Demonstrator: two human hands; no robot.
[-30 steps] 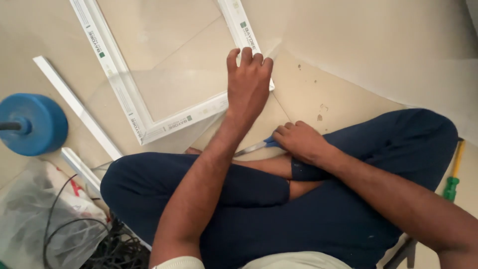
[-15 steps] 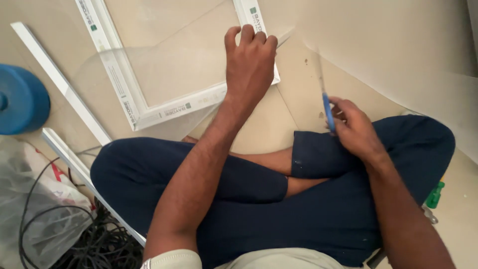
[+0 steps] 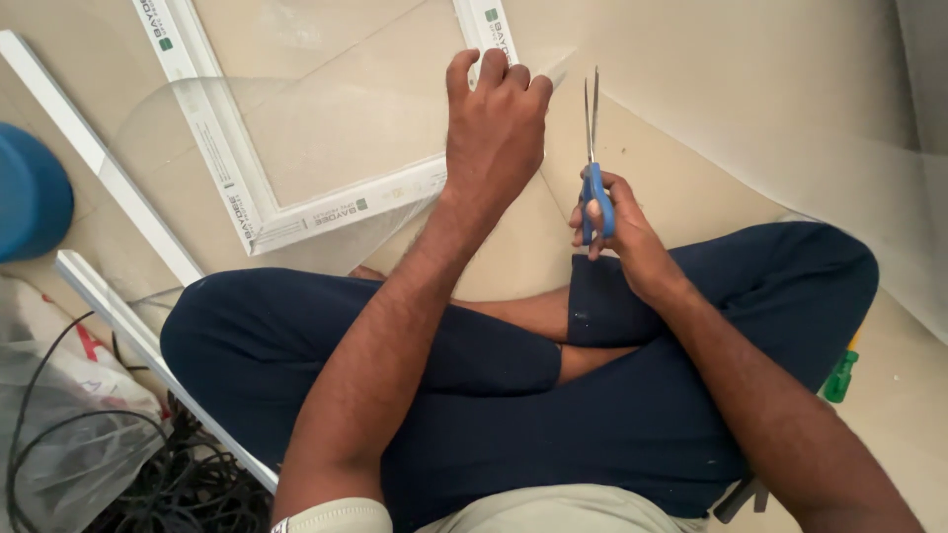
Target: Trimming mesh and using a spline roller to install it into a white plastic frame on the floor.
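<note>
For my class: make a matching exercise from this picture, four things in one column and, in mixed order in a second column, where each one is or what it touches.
Things:
1. scissors
2. clear sheet
3. blue round object
4. black cables

Places:
A. at the left edge of the floor
B. in the right hand, blades pointing away
C. bottom left, beside the plastic bag
D. under the left hand, over the white frame

Pairs: 1-B, 2-D, 3-A, 4-C
</note>
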